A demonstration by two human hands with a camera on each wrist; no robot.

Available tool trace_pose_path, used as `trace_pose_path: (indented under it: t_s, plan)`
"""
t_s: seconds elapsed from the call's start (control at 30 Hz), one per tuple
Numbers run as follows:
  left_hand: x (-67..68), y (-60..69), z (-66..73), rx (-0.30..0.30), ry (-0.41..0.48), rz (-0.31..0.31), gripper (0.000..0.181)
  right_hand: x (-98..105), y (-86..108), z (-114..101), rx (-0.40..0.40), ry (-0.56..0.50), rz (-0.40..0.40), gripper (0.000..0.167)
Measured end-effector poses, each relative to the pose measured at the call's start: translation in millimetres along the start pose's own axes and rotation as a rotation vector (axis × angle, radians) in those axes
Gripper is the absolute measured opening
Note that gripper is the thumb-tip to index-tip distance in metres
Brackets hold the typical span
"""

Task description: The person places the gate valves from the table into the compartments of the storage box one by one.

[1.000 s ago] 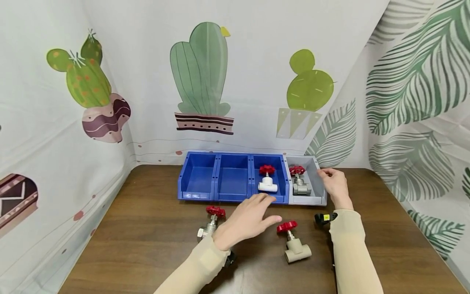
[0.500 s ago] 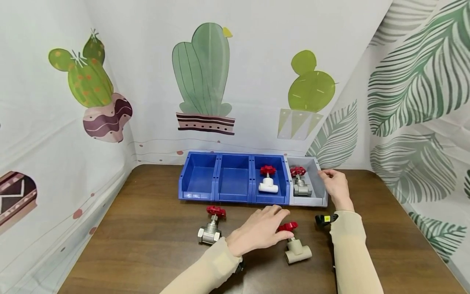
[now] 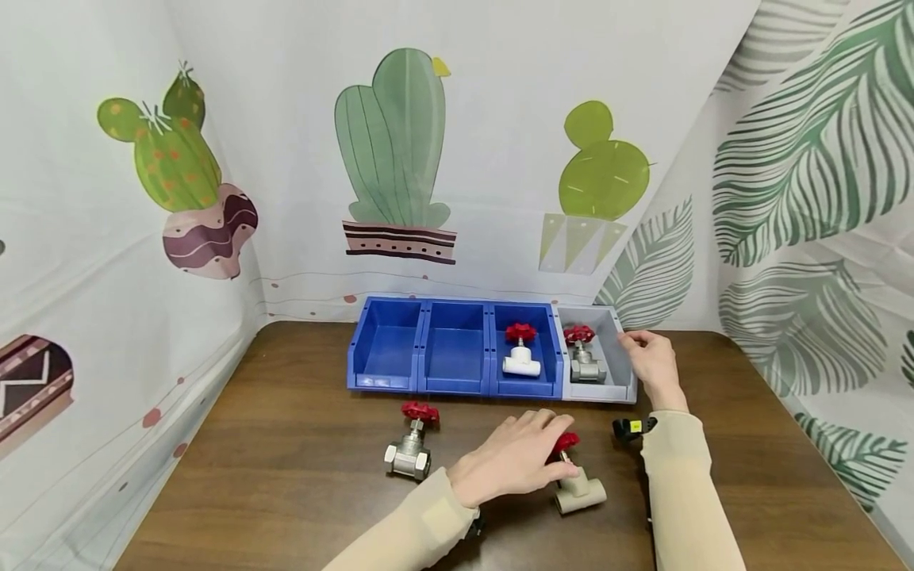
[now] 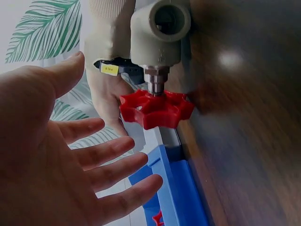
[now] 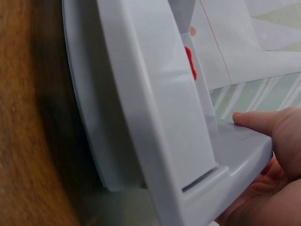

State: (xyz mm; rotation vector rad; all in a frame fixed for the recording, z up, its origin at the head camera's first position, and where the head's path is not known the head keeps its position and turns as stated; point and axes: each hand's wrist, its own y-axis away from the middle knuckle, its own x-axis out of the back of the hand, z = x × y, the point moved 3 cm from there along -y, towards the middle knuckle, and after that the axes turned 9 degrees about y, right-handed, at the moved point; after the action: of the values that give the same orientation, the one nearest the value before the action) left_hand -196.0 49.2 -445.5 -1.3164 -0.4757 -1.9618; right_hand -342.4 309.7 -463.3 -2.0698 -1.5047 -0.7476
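Beige valve (image 3: 580,493), lying on the table (image 3: 286,452) between the row of bins and the near edge, right of centre, its red handwheel (image 4: 156,109) directed toward the far edge. The left hand (image 3: 510,460) lies over the wheel's left side in the head view; the left wrist view shows its fingers spread wide, thumb well apart from them, holding nothing, with a gap before the wheel. The step in hand is judged to be a reach for this valve; the next move would call for bringing thumb and fingers to either side of the wheel and closing on it. The right hand (image 3: 653,365), toward the table's far right corner, grips the right wall of the grey bin (image 3: 603,392) in a narrow pinch, thumb and fingers on opposite faces, probably steadying it. A metal valve (image 3: 587,368) stands within that bin, near its left wall. Adjoining on the left, three blue bins (image 3: 385,384) continue along the far edge; the rightmost contains a white valve (image 3: 521,363). A second metal valve (image 3: 408,460) rests on the table, left of the left hand. Beyond the far edge hangs a printed cloth (image 3: 500,159).
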Motion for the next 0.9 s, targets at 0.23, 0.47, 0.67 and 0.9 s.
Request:
trace_pose_path:
  t_s: [0.23, 0.47, 0.67, 0.9]
  plan:
    - [-4.6, -2.1, 8.1, 0.018, -0.048, -0.018, 0.074, -0.2, 0.3, -1.2, -0.012, -0.007, -0.005, 0.04]
    - [-11.4, -1.4, 13.1, 0.093, -0.098, -0.017, 0.094, -2.4, -0.4, -1.6, -0.012, -0.018, 0.007, 0.038]
    - [-18.0, -0.6, 16.8, 0.134, -0.123, 0.014, 0.114, -2.3, 0.2, -1.7, 0.002, 0.0, 0.005, 0.04]
    - [-28.3, 0.9, 22.0, 0.165, -0.159, 0.019, 0.119, -0.8, 1.5, -1.6, -0.018, 0.008, -0.012, 0.041]
